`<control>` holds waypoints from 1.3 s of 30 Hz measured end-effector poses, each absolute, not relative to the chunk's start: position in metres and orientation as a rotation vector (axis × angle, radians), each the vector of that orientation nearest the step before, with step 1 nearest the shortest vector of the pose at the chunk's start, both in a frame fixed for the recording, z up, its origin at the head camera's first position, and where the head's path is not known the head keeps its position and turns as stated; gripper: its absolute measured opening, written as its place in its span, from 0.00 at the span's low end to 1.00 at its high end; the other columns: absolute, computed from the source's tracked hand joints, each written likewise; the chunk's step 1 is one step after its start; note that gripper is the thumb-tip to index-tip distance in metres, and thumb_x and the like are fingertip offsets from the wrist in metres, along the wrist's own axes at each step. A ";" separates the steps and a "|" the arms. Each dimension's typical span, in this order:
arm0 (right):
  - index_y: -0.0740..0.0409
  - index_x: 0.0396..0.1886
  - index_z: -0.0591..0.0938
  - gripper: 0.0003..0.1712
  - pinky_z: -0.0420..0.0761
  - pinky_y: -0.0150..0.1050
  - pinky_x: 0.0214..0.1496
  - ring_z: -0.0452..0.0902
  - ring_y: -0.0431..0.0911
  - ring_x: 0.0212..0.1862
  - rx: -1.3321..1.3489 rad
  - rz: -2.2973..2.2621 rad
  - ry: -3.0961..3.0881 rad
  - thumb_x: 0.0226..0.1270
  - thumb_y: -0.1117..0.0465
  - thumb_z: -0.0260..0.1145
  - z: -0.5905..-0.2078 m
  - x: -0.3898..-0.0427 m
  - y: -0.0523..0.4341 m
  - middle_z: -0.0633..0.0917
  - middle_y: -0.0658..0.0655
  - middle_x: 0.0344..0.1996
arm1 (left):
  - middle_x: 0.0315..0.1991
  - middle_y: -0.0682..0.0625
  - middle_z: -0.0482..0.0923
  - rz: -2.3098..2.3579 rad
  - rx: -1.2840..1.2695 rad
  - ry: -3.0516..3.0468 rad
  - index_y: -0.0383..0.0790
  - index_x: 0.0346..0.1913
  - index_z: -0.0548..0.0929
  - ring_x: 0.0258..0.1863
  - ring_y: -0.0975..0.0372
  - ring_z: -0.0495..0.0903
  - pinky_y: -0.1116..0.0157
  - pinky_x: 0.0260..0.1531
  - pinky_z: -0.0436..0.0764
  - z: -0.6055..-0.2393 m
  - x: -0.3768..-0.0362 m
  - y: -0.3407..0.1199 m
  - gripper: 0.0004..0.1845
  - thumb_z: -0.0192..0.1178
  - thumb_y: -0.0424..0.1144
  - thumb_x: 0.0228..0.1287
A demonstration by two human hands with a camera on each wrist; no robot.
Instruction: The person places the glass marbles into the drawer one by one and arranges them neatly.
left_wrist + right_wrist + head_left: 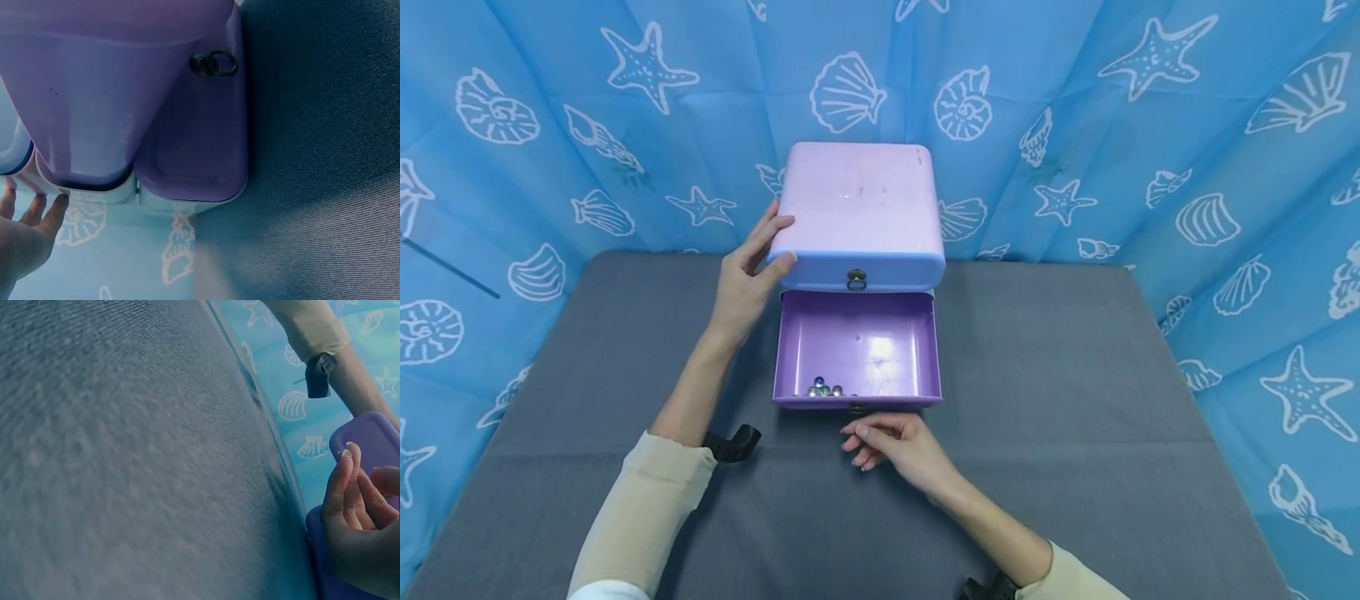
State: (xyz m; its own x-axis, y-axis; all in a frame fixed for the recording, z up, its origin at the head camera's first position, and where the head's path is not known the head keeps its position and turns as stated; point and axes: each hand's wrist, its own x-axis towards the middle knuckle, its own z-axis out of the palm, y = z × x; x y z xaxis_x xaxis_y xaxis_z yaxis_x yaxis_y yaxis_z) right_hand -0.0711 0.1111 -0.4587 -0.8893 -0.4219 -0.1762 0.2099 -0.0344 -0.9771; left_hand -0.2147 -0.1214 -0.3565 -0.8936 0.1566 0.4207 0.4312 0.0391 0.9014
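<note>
A lilac box (pixel 859 204) with rounded corners stands at the back of the grey table (pixel 1075 400). Its lower drawer (pixel 880 329) is pulled out, and several marbles (pixel 824 388) lie in the front left corner. My left hand (pixel 747 275) rests against the box's front left corner, fingers fairly straight; the left wrist view shows those fingers (pixel 37 215) beside the box (pixel 94 94). My right hand (pixel 887 442) hovers just in front of the drawer's front wall, fingers loosely curled and holding nothing. The right wrist view shows that hand (pixel 356 506) by the drawer's edge (pixel 322 575).
A small ring pull (pixel 857 279) hangs on the box's upper front, and another knob (pixel 856 408) sits on the drawer's front. A blue curtain with shell and starfish prints (pixel 550 150) surrounds the table on three sides. Grey tabletop stretches left and right of the box.
</note>
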 end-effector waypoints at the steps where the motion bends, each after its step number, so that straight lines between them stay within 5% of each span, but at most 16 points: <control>1: 0.71 0.52 0.83 0.17 0.86 0.39 0.38 0.85 0.41 0.32 -0.214 -1.980 1.820 0.76 0.61 0.59 -0.460 -0.071 0.110 0.87 0.67 0.40 | 0.77 0.42 0.55 -1.951 -0.607 -2.106 0.28 0.67 0.72 0.76 0.56 0.56 0.56 0.71 0.60 -0.356 -0.215 -0.121 0.25 0.60 0.29 0.68; 23: 0.69 0.61 0.78 0.21 0.84 0.35 0.39 0.83 0.41 0.33 -0.081 -2.061 1.767 0.75 0.61 0.60 -0.469 -0.068 0.093 0.88 0.64 0.41 | 0.78 0.43 0.53 -1.933 -0.608 -2.121 0.28 0.67 0.72 0.76 0.56 0.54 0.56 0.72 0.57 -0.358 -0.215 -0.122 0.25 0.59 0.27 0.68; 39: 0.74 0.40 0.83 0.19 0.83 0.34 0.35 0.82 0.41 0.30 -0.149 -2.071 1.811 0.75 0.57 0.61 -0.471 -0.073 0.093 0.87 0.55 0.29 | 0.78 0.42 0.54 -1.920 -0.617 -2.121 0.28 0.67 0.72 0.76 0.56 0.54 0.57 0.72 0.58 -0.358 -0.214 -0.121 0.25 0.60 0.31 0.69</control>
State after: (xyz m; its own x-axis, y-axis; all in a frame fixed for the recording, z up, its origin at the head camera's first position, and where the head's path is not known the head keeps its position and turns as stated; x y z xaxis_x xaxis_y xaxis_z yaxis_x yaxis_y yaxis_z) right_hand -0.0725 0.0933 -0.4707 -0.9206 -0.3519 -0.1692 0.2146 -0.0939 -0.9722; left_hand -0.2145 -0.1207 -0.3577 -0.8890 0.1621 0.4283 0.4422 0.0612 0.8948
